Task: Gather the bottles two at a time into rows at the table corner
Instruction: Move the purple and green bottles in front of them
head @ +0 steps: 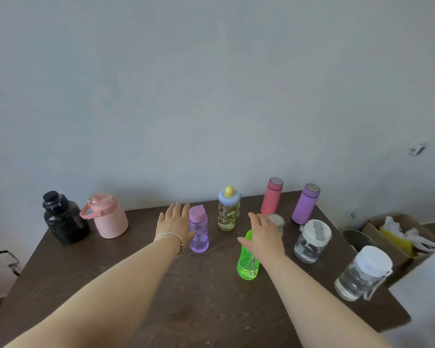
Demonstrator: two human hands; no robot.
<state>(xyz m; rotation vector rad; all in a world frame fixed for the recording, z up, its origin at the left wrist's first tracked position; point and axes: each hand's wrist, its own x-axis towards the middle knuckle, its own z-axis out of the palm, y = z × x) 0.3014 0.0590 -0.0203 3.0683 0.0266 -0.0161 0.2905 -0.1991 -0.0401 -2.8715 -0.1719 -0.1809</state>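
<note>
Ten bottles stand spread across a dark wood-grain desk set against a pale wall. At the far left, a black jug with a black cap stands just beside a pink jug with a looped carry handle. Toward the middle, the left hand, a thin bracelet at its wrist, is spread flat with fingers extended, right beside a translucent purple bottle with a pink cap; the palm side is hidden, so whether it touches the bottle cannot be told, and it has not closed around it. Behind and to the right stands a clear printed bottle with a blue lid and a yellow knob. The right hand is open, fingers loosely extended, over the top of a bright green bottle, covering its cap; no grip is visible. Just past its fingertips, a small clear jar is partly hidden. At the back edge stand a coral flask and, to its right, a purple flask. Nearer the right edge are two clear bottles with white lids, one behind the other, the nearer carrying a cord strap. Beyond the desk's right edge sits a cardboard box holding yellow and white material.
</note>
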